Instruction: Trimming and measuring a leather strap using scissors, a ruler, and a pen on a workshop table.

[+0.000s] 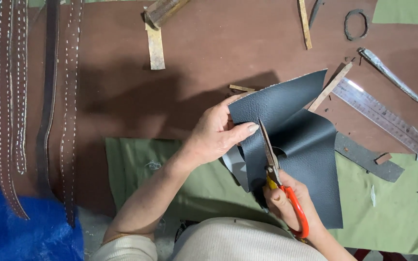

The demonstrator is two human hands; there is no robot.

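While the left hand (214, 135) pinches black leather (301, 145), the right hand (286, 200) grips scissors (279, 179).

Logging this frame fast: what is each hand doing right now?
Left hand: closed on the black leather sheet, pinching its edge.
Right hand: closed around the red-handled scissors, blades in the leather.

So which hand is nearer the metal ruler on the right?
Right. The right hand, gripping the scissors, sits below-left of the metal ruler; the left hand, holding the dark leather sheet, is farther left.
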